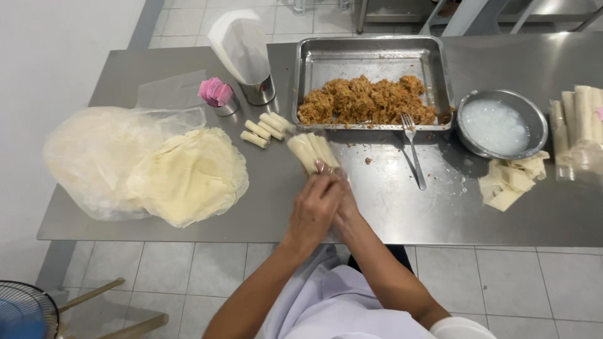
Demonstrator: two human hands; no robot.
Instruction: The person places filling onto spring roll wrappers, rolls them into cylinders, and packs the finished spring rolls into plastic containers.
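Observation:
My left hand (312, 210) and my right hand (342, 202) are pressed together over the steel table (402, 213), both closed around the near ends of a bundle of several pale rolled wrappers (311, 150). The rolls stick out past my fingers toward the tray. My left hand lies over my right and hides most of its fingers. Three more finished rolls (267, 129) lie just beyond, to the left. A stack of round thin wrapper sheets (188, 176) sits on clear plastic at the left.
A steel tray (308, 63) holds brown shredded filling (367, 100). A fork (414, 154) lies in front of it. To the right are a bowl of white paste (499, 122), wrapper scraps (512, 182) and wrapped rolls (578, 119). Two small steel cups (226, 103) stand behind.

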